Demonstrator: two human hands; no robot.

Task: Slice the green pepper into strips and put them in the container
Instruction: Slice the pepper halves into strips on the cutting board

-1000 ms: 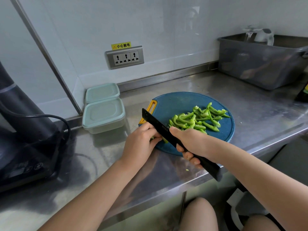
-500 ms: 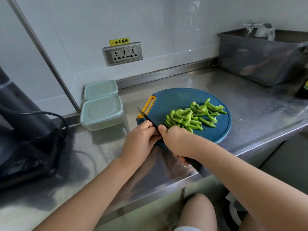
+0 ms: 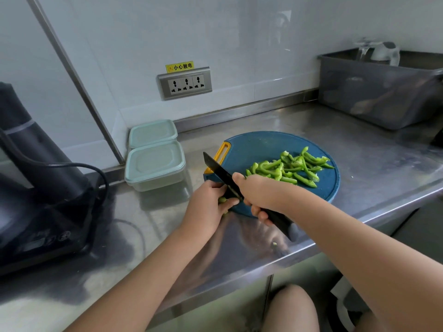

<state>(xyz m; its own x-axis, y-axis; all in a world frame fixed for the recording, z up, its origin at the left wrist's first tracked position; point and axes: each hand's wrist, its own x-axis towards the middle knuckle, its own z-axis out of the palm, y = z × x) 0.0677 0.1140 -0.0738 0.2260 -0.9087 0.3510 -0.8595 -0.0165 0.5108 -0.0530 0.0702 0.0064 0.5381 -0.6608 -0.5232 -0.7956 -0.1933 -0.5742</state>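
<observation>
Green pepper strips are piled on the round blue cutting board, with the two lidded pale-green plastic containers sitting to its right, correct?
No. The head view shows the two lidded pale-green plastic containers left of the round blue cutting board, not right. The green pepper strips do lie piled on that board.

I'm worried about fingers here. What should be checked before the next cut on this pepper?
1. Right hand gripping the knife: ok.
2. Left hand holding the pepper piece: ok.
3. That hand clear of the blade: cannot tell, it sits right beside it.
4. Piece fully on the cutting board: cannot tell, it is at the board's near edge.
5. Cut strips piled away from the blade: ok.
6. Nearer container ready for strips: not ok, lid on.
</observation>
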